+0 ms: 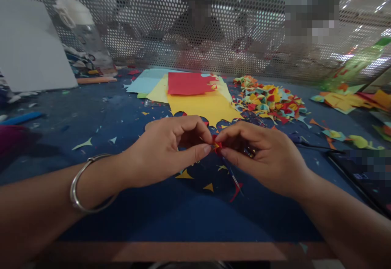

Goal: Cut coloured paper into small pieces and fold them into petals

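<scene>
Just in front of me, both hands meet over a small red and yellow paper piece [217, 145]. My left hand [166, 151], with a silver bangle on its wrist, pinches the left side of the piece between thumb and forefinger. From the other side, the thumb and forefinger of my right hand [267, 153] are closed on its right edge. A thin, slender tool [233, 178] lies below the fingers, its upper part hidden by them. Yellow paper scraps [185, 174] and a red scrap [236, 192] are on the blue table beneath.
Stacked paper sheets, with red [186, 83] and yellow [198, 106] uppermost, lie behind my hands. Right of them is a heap of colourful paper pieces [271, 102]. A phone [363, 179] sits far right. A clear bottle [91, 45] stands before the perforated metal screen [134, 28].
</scene>
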